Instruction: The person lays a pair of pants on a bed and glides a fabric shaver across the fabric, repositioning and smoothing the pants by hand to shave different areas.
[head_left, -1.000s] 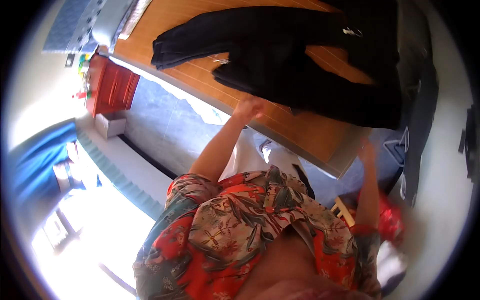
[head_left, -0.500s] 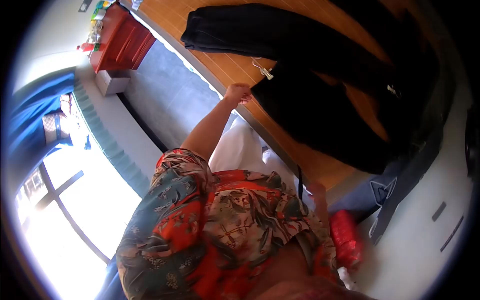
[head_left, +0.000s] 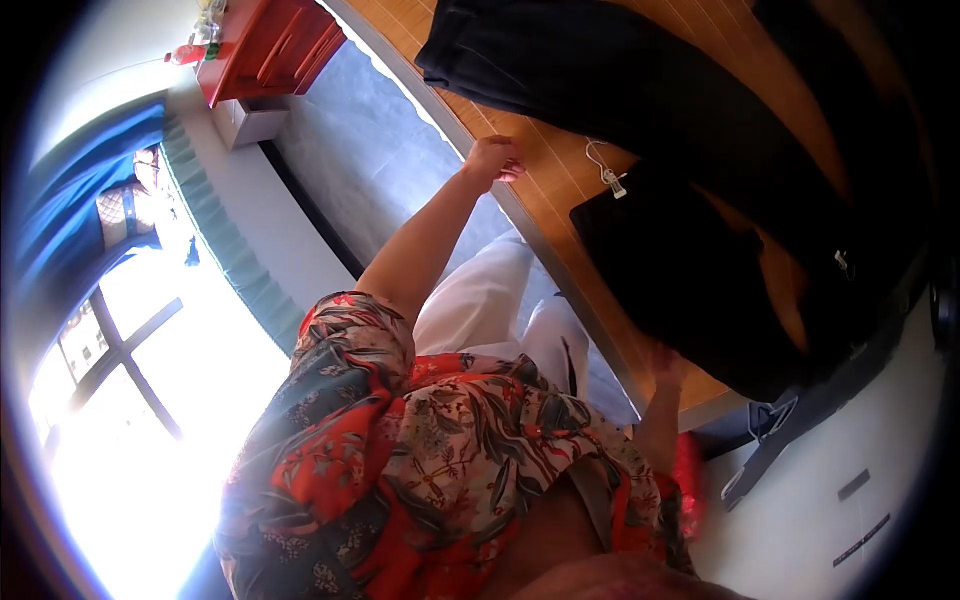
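Left hand (head_left: 495,163) loosely curled, empty — black garment (head_left: 685,265) apart; right hand (head_left: 667,368) beside it — grip unclear.

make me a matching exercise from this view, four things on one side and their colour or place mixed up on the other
Things:
1. left hand
2. clip nearest that hand
3. drawer unit
4. curtain

Colour or place:
a. reddish brown, with bottles on top
b. by the near edge of the brown surface, fingers curled
c. blue, beside the bright window
d. white, at the edge of a dark garment

Pairs: 1-b, 2-d, 3-a, 4-c
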